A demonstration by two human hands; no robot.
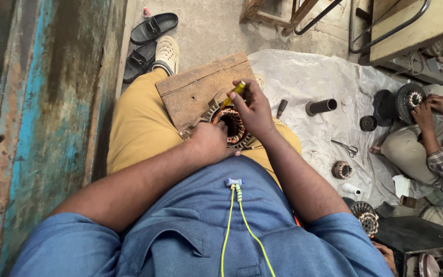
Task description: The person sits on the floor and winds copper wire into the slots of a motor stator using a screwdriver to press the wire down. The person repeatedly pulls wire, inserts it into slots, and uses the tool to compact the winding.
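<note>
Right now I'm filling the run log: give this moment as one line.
left hand: steadies motor stator | right hand: holds yellow-handled tool at the windings | stator rests on wooden board on lap | co-worker's hands on another stator

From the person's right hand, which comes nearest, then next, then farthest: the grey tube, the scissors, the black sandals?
From the right hand:
1. Grey tube, on the sheet just right of it.
2. Scissors, farther right and lower on the sheet.
3. Black sandals, up left on the floor.
</note>
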